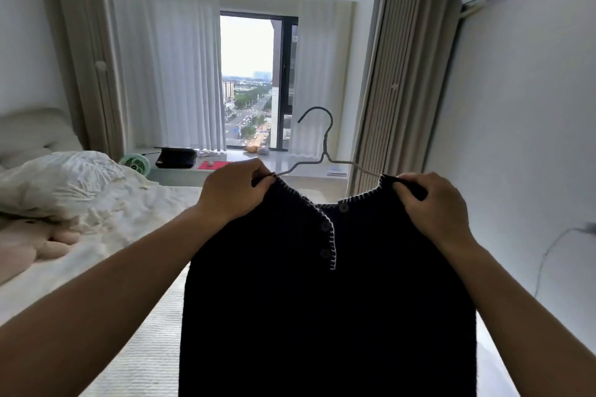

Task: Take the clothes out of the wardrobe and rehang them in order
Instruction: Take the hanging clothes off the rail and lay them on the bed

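Over the bed, mid-frame: dark navy knitted vest with white blanket-stitch trim and a buttoned placket (322, 284), held up in the air, hanging straight down. Thin grey wire hanger (324, 151) sits in its neckline, hook up and tilted left; hanger's right arm runs under the vest's right shoulder, left arm still bare near the left shoulder. Left hand (233, 192) pinches the vest's left shoulder edge at the hanger wire, fingers curled. Right hand (432, 203) grips the vest's right shoulder strap, fingers curled round it. Below and left: white bed with ribbed cover (145, 332), rumpled white duvet (64, 184), pink plush toy (29, 248). Behind: window sill (290, 164) with black laptop (175, 158) and small green fan (135, 164), sheer white curtains (167, 74), beige drapes (403, 74).
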